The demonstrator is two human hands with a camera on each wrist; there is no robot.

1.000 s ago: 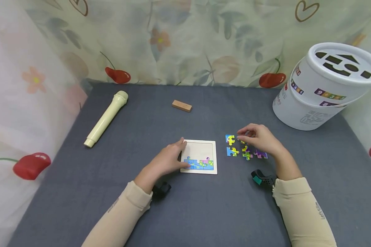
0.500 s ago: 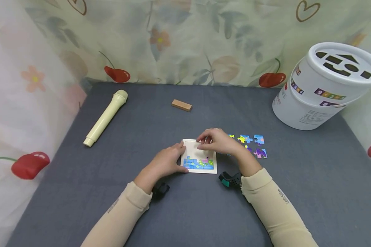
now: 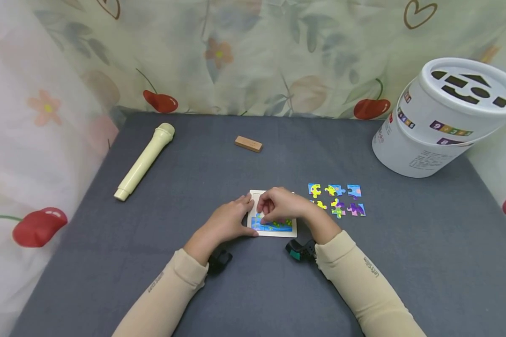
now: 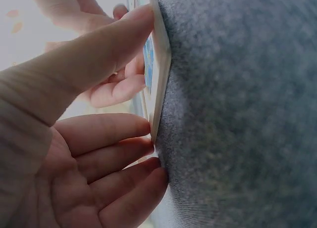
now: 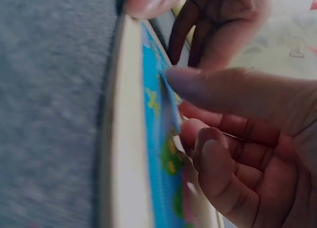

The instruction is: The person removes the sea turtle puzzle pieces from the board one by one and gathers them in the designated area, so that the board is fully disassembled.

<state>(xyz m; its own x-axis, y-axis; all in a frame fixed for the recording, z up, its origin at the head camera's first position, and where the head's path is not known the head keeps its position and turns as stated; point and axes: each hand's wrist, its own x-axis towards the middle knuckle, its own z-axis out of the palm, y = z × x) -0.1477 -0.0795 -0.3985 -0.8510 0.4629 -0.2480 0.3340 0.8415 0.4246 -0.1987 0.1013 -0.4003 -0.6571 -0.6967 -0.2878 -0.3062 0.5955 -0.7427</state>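
A small square jigsaw board (image 3: 278, 234) with a pale wooden rim lies mid-table, blue pieces (image 3: 280, 228) filling its near part. My left hand (image 3: 229, 217) holds the board's left side, thumb (image 4: 133, 27) on the rim at the near corner and fingertips along the edge farther up. Over the board, my right hand (image 3: 284, 204) pinches a jigsaw piece (image 5: 172, 107) between thumb and fingers. In the right wrist view that piece tilts up close above the blue pieces. Much of the board's upper right is hidden under the right hand.
Several loose jigsaw pieces (image 3: 338, 208) lie in two rows right of the board. Behind it is a small wooden block (image 3: 248, 143). A cream toy microphone (image 3: 145, 161) lies at the left, and a large white bucket (image 3: 430, 121) stands at the back right.
My right hand has moved left from the loose pieces to the board, then lower and nearer over it. The left hand stays at the board's left side, its thumb shifted slightly toward the corner.
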